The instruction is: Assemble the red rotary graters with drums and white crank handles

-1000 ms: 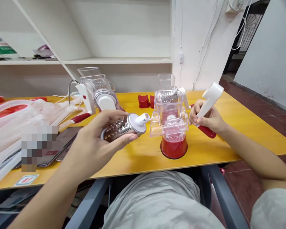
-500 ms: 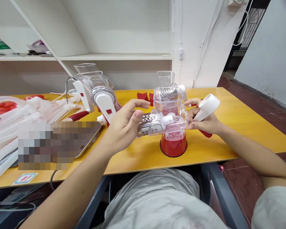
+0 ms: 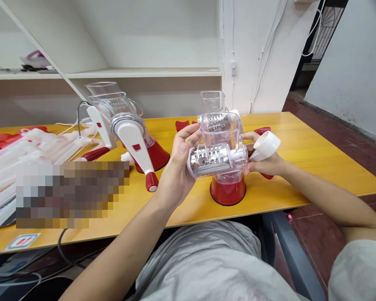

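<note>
A rotary grater [image 3: 227,184] with a clear body and red base stands at the near edge of the yellow table [image 3: 316,159]. A metal grater drum [image 3: 211,159] sits inside its clear barrel. My left hand [image 3: 177,169] presses against the barrel's left end, fingers curled round the rim. On the right side of the grater, my right hand [image 3: 266,165] grips a white crank handle [image 3: 265,146] with a red knob, its hub at the barrel's right end.
A second assembled grater [image 3: 128,129] with white crank stands at the back left. A third clear grater [image 3: 211,102] and red parts [image 3: 181,124] sit behind. White and red plastic parts [image 3: 34,144] pile at the far left. Shelves run along the wall.
My left hand carried the metal drum from the left and pushed it fully into the clear barrel. My right hand lowered the white crank handle toward the barrel's right end.
</note>
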Action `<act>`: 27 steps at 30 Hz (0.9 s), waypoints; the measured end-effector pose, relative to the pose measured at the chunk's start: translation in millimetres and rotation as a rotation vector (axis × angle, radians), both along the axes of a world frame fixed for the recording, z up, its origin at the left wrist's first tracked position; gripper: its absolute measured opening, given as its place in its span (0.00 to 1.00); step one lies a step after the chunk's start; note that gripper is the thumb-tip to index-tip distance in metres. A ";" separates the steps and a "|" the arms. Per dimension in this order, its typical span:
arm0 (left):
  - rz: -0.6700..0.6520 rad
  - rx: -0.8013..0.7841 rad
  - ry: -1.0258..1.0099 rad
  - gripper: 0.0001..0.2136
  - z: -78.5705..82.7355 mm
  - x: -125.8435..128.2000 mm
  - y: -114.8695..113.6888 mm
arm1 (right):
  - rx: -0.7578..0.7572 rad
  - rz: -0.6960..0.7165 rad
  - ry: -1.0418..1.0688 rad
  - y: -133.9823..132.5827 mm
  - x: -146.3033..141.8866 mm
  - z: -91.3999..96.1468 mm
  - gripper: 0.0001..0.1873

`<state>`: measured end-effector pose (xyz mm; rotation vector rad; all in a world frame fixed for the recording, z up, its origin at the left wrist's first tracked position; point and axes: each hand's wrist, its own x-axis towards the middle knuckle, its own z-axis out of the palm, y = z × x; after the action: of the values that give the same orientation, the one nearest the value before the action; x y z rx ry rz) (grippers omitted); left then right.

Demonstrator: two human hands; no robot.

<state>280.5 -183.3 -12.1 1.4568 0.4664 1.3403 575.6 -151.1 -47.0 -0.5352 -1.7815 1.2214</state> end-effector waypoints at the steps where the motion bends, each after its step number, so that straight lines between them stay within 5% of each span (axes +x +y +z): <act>1: -0.008 0.007 0.006 0.31 1.0 -1.6 -0.2 | -0.009 -0.013 -0.004 -0.1 0.4 -0.1 0.51; 8: -0.019 -0.022 0.041 0.22 15.2 -9.5 6.9 | -0.017 -0.072 -0.045 -1.3 1.5 0.0 0.55; 27: 0.100 0.006 -0.080 0.24 -3.0 9.9 1.6 | 0.057 -0.083 0.001 -6.6 2.4 4.5 0.49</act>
<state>290.3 -181.7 -15.1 1.3940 0.4887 1.4750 578.0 -157.8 -42.5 -0.5694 -1.7704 1.1103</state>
